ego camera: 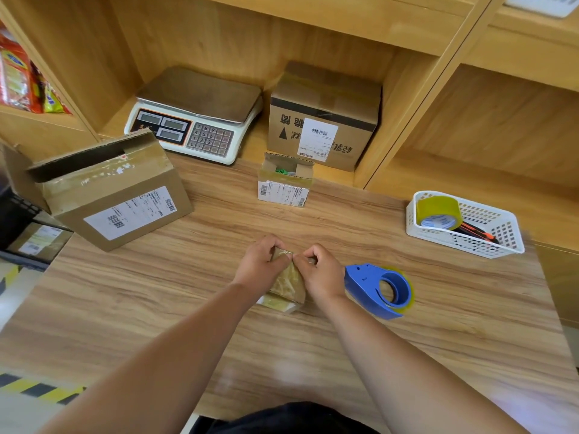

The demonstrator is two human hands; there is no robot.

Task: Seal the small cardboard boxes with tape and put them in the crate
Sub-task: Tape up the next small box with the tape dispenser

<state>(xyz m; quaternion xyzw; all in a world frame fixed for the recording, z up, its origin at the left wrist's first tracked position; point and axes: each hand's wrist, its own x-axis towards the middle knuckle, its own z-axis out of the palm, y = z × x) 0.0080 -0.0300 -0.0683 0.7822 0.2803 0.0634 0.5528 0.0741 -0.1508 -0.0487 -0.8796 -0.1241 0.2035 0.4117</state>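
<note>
From where I stand, the left hand point(261, 261) and right hand point(322, 270) are both curled, pinching the far edge of the small box point(296, 294) at table centre. With the tape dispenser point(379, 289) lying at its three o'clock, I'd fear that squeeze wrinkling the seal.

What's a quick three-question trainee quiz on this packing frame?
1. True or false: the blue tape dispenser lies on the table beside the right hand.
2. Where is the yellow tape roll? A on the floor; B in the white basket; C on a chair.
3. What do the left hand and right hand both grip?
Key: 1 true; 2 B; 3 the small cardboard box.
</note>
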